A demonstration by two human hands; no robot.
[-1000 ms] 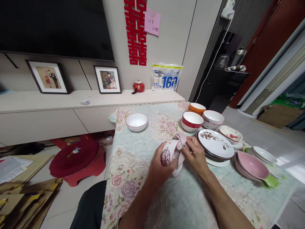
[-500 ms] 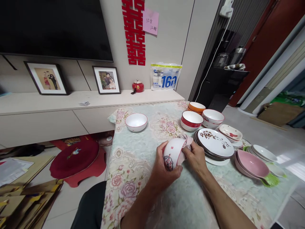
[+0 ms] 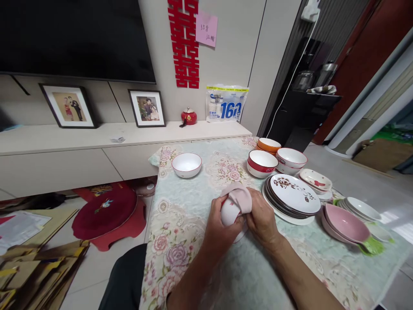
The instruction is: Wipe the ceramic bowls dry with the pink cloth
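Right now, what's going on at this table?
A person's left hand grips a tilted white bowl, while the right hand holds a pale pink cloth against it, draped over its upper part. A red-rimmed white bowl sits alone near the table's far left; a plate stack stands right of the hands, nested bowls behind it.

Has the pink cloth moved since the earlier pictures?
Yes, left: the cloth is now nearer the lone bowl and laps over the outside of the held bowl.
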